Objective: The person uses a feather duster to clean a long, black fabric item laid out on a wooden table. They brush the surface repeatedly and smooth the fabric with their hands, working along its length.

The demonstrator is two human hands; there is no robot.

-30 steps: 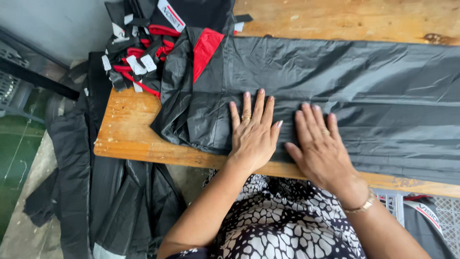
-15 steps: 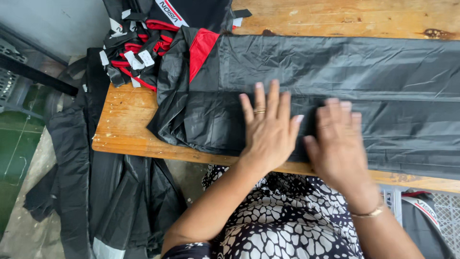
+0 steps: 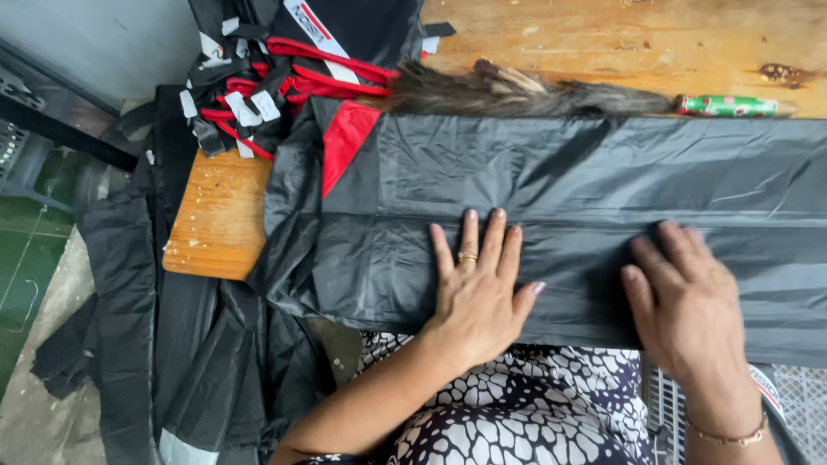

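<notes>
— While both palms press flat, where's the black fabric (image 3: 551, 198)?
— Spread along the surface's (image 3: 215, 215) near edge; left hand (image 3: 478, 297) and right hand (image 3: 689, 301), fingers extended, gripping nothing. Feather duster (image 3: 534, 95) behind.

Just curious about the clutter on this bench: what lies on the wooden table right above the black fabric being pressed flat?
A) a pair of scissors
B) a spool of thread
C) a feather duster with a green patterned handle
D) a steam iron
C: a feather duster with dark brownish feathers and a green patterned handle lies along the wooden table, just beyond the black fabric that both hands press flat.
</notes>
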